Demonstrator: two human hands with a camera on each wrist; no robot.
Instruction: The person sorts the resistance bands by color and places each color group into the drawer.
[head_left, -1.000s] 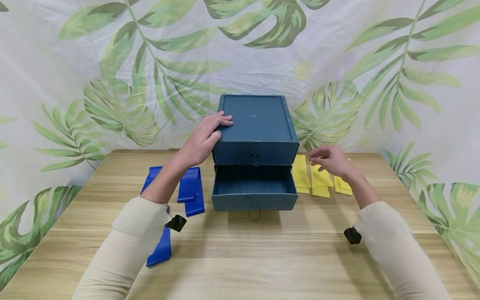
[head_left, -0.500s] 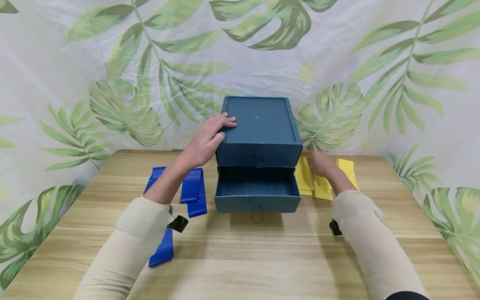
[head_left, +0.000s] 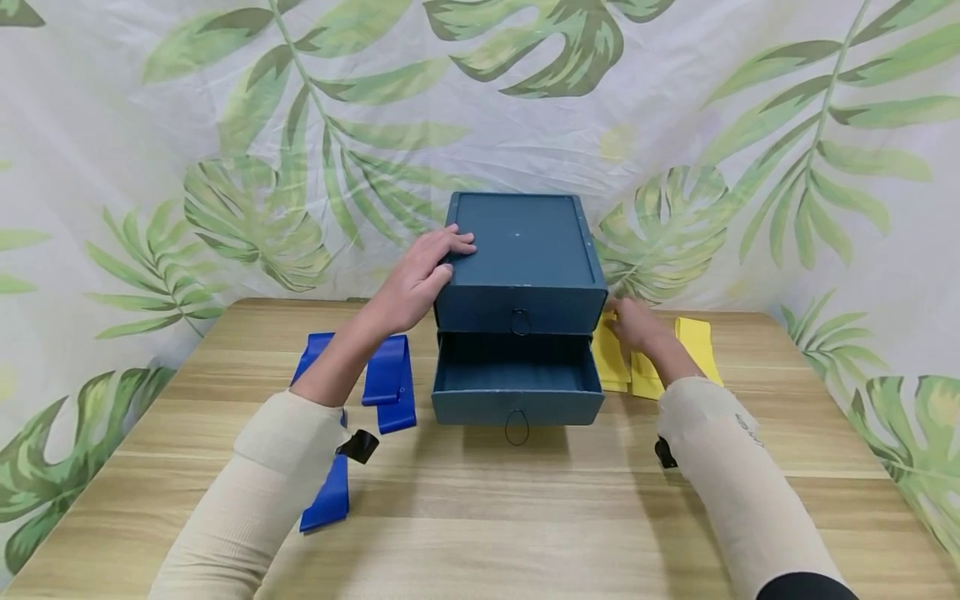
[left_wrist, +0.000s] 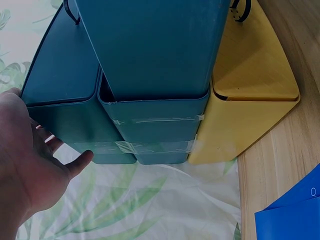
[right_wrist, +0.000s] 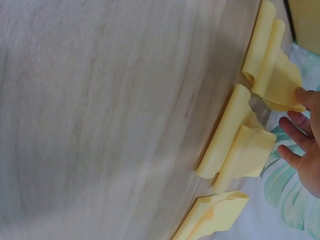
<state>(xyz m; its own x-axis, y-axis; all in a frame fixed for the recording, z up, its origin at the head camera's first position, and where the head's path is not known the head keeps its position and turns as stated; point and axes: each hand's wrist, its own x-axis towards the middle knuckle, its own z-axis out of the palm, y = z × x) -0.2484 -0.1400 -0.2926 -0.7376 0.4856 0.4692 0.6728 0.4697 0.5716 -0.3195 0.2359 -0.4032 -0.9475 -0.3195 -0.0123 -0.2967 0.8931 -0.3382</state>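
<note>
Middle drawer: This middle drawer (head_left: 517, 407) stands pulled out from the blue cabinet (head_left: 521, 237), so I judge the opening as done.
Drawer direction: Its front, with the ring pull (head_left: 517, 427), faces the near side.
Yellow at the fingers: The first yellow piece (right_wrist: 282, 85) lies on the desk (head_left: 525, 533), just beside the cabinet's right side. It is not lifted clear, so in my judgement the work on it is only beginning.
Yellow long axis: As I see it, this piece runs near to far along the cabinet, its near end turned slightly right. The folded edge points near, and the loose edge points far.
Other yellow: Two other yellow pieces (right_wrist: 230, 137) lie farther right on the desk; I count their handling as left to do.
Right hand: My right hand (head_left: 636, 323) has its fingertips at the far edge of the first piece. One fingertip touches it, but whether the fingers pinch it I cannot tell.
Left hand: My left hand (head_left: 423, 283) rests on the cabinet's left top edge, fingers extended and gripping nothing. Probably it steadies the cabinet.
Blue at left: The blue strips (head_left: 386, 375) lie on the desk, partly hidden by the left forearm (head_left: 330, 379); neither hand touches them.
</note>
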